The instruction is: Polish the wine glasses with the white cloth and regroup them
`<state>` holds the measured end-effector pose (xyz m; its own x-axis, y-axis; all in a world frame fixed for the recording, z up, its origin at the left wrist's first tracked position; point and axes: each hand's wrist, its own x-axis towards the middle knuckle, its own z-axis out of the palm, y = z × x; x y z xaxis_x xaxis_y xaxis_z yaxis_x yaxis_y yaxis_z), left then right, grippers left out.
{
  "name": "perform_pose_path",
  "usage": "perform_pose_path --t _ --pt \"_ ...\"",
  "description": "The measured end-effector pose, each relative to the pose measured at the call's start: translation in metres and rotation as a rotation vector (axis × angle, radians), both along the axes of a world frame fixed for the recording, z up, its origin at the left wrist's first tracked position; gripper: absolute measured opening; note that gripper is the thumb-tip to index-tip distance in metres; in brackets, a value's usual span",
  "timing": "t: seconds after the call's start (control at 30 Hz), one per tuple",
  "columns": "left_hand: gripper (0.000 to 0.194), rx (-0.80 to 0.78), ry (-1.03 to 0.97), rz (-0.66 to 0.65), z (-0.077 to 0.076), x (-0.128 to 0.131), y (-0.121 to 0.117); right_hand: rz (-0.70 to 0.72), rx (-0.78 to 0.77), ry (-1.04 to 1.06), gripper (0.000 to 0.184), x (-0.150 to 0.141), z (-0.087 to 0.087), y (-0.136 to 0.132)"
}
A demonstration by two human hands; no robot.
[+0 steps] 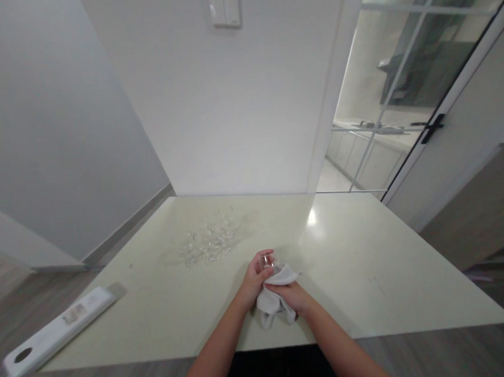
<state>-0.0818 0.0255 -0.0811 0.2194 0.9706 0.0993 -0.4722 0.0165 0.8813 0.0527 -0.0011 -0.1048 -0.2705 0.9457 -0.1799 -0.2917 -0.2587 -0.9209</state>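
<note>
My left hand (254, 278) is closed around a small clear glass (269, 262), held just above the pale table (368, 272) near its front edge. My right hand (293, 297) grips a white cloth (275, 292) that wraps the lower part of the glass and hangs down between my hands. Both hands touch each other around the glass. Farther back on the table, left of centre, stands a cluster of several clear glasses (210, 242), about a hand's length beyond my left hand.
A long white flat box (58, 331) overhangs the table's left front corner. A white wall rises behind the table with a switch plate (224, 5). A glass door with a black handle (431, 127) stands at the right, a wooden cabinet (484, 208) beside it.
</note>
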Motion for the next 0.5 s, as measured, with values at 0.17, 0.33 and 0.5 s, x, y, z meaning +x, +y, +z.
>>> perform_pose_path --t 0.17,0.33,0.5 --pt "0.052 -0.071 -0.026 -0.039 0.0002 -0.0001 0.0 -0.032 -0.007 -0.017 0.056 -0.0007 -0.004 0.0013" --pt "0.058 -0.027 0.003 0.017 -0.0005 0.0012 0.001 -0.012 0.018 -0.01 0.056 -0.0002 -0.0054 0.002" --pt "0.057 -0.042 -0.003 -0.026 -0.0024 0.0004 0.0018 -0.022 0.012 -0.047 0.057 0.0008 -0.0076 0.0023"
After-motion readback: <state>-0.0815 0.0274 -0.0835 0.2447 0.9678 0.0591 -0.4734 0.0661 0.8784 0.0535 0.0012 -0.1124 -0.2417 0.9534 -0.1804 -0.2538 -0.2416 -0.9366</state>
